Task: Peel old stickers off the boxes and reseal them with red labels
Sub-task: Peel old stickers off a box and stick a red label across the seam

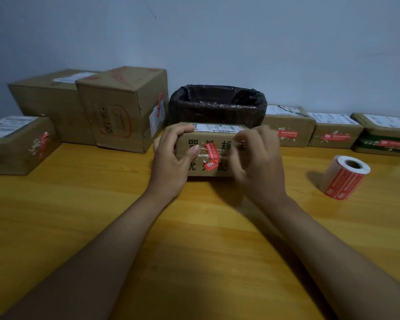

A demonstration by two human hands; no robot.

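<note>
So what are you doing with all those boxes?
A person is working on a small cardboard box in the middle of a wooden table. The left hand grips its left end, while the blurred right hand is at its front, beside a torn red sticker. A roll of red labels waits on the right, and a black-lined bin stands behind.

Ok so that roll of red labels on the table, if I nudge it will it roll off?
The label roll lies on its side on the table, so a nudge would probably send it rolling. Its hollow core suggests it's light. Standing it on end would likely keep it put.
</note>
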